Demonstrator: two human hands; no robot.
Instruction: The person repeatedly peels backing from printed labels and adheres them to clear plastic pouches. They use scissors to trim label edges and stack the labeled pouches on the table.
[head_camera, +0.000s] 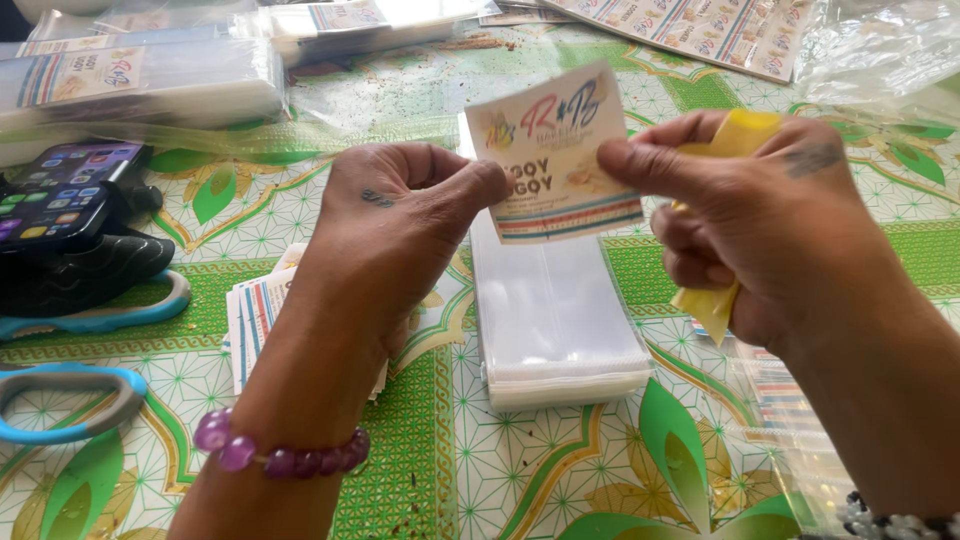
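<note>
Nearest me, scissors (70, 400) and a stack of clear bags (555, 320) sit on the green tablecloth (420, 450). Above the stack, my left hand (400, 215) and right hand (760, 220) each pinch a side of the printed label (555, 155), yellow strip (715, 300) tucked in the right. I'd keep the label flat, thumbs on its edges, wrists raised

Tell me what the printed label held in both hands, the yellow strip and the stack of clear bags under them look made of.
Printed white label: looks like glossy paper, likely a sticker; it holds flat and catches light. Yellow strip in the right hand: probably waxy backing paper, thin and creased. Stack of clear bags: thin glossy plastic film, translucent, with shiny layered edges.
</note>
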